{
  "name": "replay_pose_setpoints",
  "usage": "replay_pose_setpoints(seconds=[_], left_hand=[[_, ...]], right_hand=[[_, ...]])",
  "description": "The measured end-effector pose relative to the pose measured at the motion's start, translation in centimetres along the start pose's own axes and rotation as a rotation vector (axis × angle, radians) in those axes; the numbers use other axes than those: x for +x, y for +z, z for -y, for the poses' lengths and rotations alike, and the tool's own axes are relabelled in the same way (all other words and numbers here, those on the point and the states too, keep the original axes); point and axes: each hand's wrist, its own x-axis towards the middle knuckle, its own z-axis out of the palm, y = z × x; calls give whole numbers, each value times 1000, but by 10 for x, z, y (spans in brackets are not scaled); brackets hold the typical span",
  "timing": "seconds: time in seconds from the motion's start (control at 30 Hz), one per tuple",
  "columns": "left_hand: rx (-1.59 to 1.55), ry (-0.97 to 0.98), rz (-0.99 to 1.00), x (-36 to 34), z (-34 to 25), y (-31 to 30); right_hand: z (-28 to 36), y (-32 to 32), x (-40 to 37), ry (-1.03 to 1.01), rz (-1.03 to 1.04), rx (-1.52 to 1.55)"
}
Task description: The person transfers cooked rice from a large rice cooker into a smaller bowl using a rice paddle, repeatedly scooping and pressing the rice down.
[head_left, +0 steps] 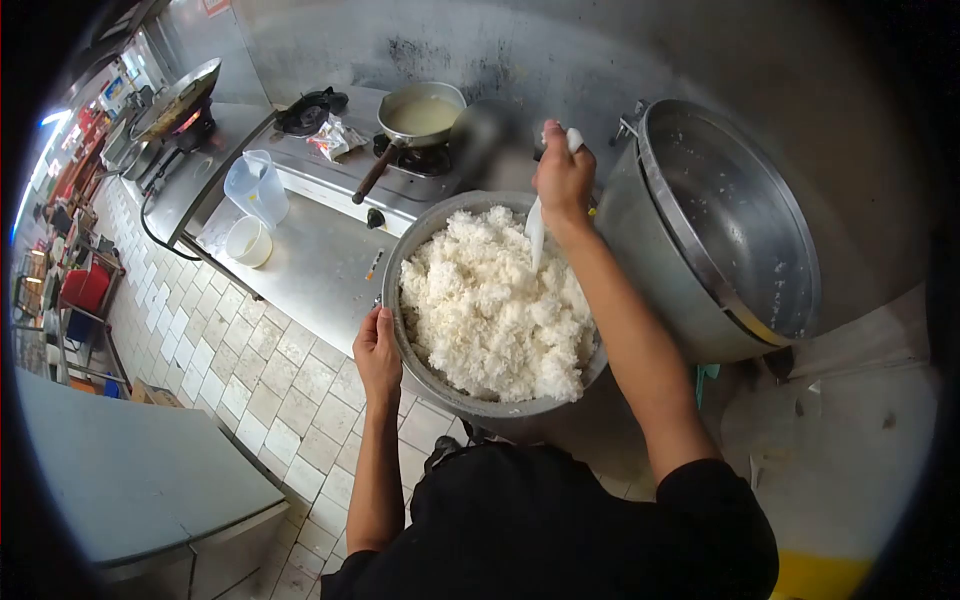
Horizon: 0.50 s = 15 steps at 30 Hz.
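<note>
A large grey pot (414,372) heaped with cooked white rice (490,300) stands right in front of me. My left hand (378,352) is closed at the pot's left side, gripping its edge or a handle there; the fingers are partly hidden. Above the far right part of the rice, my right hand (565,180) is wrapped round a white rice paddle (536,236). The paddle points down, and its tip meets the rice.
To the right, a big metal rice cooker (650,240) stands open. A saucepan (423,112) of pale liquid sits on a burner behind the pot, its handle (376,176) jutting forward. A clear jug (257,188) and white tub (249,242) stand left. A wok (180,100) is farther off.
</note>
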Motion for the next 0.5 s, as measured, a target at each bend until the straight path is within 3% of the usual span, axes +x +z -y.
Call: replay_pose_setpoints(seconds=[0.1,0.17,0.23,0.3,0.33,0.37,0.43,0.5], left_hand=[[6,15,-8,0,4,-3],[-11,23,-17,6,3,2],[8,10,-32,1,1,1],[2,-1,-44,0,-2,2],[-14,-3,-48,0,-2,3],[-7,-29,-53,-1,-1,3],[16,22,-23,2,1,1],[5,-6,-29,1,1,4]], right_hand=[[23,-5,-3,171,49,175],[49,-12,1,112,42,246],[107,-40,-2,118,176,386],[159,-69,-3,207,541,744],[165,-85,-8,233,760,871],[147,-88,-27,260,757,864],[104,-88,-67,509,878,749],[100,-100,-61,470,927,794]])
